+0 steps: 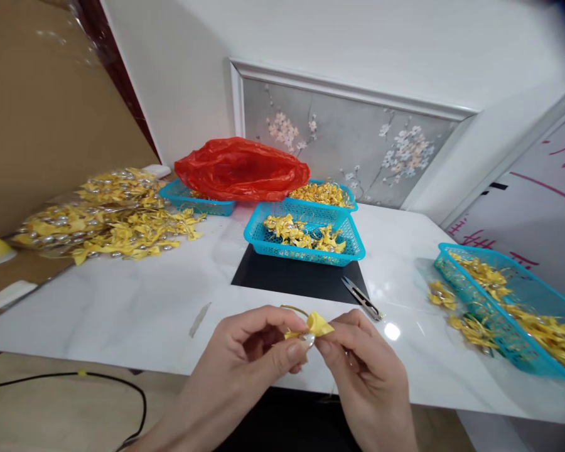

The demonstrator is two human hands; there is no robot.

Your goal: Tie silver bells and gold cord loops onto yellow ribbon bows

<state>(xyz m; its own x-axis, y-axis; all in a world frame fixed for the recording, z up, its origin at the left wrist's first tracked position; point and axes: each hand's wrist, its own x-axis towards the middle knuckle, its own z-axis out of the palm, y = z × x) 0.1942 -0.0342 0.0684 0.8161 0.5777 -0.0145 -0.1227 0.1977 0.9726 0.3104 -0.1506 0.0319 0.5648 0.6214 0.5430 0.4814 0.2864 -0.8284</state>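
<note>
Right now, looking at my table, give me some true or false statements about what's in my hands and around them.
1. The left hand and right hand both pinch one yellow ribbon flower. True.
2. The snips lie inside the middle blue basket. False: they lie on the table beside the black mat.
3. A red plastic bag rests over the back left basket. True.
4. The right-hand blue basket is empty. False: it holds yellow pieces.
</note>
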